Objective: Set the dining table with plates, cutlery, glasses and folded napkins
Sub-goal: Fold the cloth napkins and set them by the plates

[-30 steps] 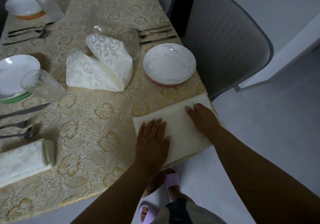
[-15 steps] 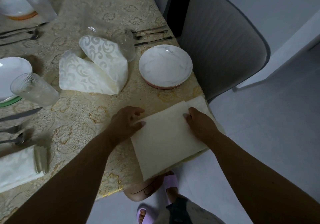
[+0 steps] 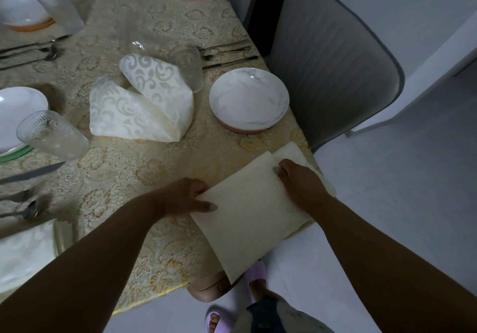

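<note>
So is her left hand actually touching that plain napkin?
Touching. The head view shows the left hand pinching the plain napkin's left edge, thumb lying on top.

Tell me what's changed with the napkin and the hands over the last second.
The left hand, pressed flat on the plain napkin a second ago, slid to its left edge and now pinches it. The napkin has been pulled toward the person and now hangs over the table edge. The right hand stays on the napkin's right side. The marble plate, standing folded napkins and glasses kept their places.
</note>
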`<action>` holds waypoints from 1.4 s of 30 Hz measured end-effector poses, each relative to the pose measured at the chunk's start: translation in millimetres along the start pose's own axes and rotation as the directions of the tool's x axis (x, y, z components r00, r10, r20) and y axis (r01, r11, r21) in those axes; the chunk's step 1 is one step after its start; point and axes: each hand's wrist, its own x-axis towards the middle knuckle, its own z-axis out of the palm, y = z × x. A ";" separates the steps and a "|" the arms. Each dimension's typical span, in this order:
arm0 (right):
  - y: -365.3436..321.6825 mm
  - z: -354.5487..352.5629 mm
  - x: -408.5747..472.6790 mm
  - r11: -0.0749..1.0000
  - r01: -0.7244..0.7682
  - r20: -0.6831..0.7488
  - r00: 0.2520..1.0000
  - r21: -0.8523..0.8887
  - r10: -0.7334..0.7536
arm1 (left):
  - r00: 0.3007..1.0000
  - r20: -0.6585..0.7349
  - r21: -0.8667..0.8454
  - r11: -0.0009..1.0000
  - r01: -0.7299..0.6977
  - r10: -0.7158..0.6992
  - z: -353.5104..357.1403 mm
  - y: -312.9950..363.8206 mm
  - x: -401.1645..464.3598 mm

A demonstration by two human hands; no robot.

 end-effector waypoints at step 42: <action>-10.9 -39.9 17.5 0.969 -0.054 0.107 0.994 0.241 0.029 | 0.975 -0.221 -0.395 0.916 -0.069 -0.022 7.3 88.0 62.1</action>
